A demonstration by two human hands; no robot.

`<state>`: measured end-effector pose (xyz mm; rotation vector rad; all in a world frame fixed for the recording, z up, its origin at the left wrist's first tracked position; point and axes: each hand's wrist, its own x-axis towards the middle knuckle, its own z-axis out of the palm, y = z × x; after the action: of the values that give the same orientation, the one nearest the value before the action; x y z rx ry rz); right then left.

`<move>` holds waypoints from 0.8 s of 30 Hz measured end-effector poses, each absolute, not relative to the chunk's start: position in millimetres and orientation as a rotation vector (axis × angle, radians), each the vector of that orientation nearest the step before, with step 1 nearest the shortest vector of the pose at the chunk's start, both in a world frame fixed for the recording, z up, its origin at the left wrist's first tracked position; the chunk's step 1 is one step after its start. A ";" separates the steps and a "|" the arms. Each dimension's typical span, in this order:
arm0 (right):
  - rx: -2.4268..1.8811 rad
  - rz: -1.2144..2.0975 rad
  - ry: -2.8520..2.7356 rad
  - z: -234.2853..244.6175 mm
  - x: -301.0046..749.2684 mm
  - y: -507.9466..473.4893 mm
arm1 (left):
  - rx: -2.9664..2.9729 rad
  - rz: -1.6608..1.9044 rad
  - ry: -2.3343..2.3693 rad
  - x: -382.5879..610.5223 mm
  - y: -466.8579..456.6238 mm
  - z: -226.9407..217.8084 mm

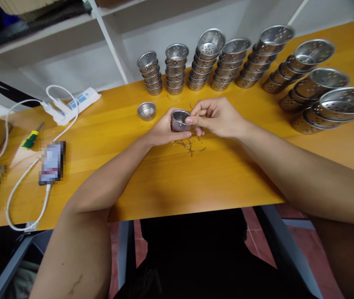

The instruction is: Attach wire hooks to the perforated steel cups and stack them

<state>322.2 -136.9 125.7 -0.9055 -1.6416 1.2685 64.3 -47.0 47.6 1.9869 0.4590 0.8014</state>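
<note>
While thin, curved metal wires (191, 150) lie scattered on the yellow wooden table (164, 187), the left hand (163, 129) grasps a small, round, silver-grey metal cup (179, 123) just beyond them; the right hand (213, 117) bends its fingers at the cup's right rim (what they pinch, I cannot tell). Farther left sits a shallow silver metal cup (146, 112); stacks of perforated silver metal cups (201, 68) line the far side.

1. Orange-yellow table (152, 182) spanning the frame's width.
2. Upper centre to upper right: stacks of perforated metal cups (228, 66).
3. Near centre: single metal cup (146, 112), thin curved wires (190, 149).
4. Left: power strip (85, 99), screwdriver (30, 140), phone (51, 162), white cable (46, 198).
</note>
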 end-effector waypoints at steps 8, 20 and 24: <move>-0.918 1.275 -1.667 125.1 322.4 -135.8 | 2.000 0.775 0.443 62.2 -47.0 48.0; -0.936 0.856 -1.674 104.2 329.1 -129.3 | 2.074 0.887 0.448 61.3 -29.0 32.2; -0.931 0.630 -1.700 94.3 329.8 -124.1 | 2.134 0.937 0.516 57.7 -16.7 22.9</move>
<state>329.8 -124.1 94.3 -0.9311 -1.7004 0.6303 57.7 -16.7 22.9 2.1340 0.5164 0.9371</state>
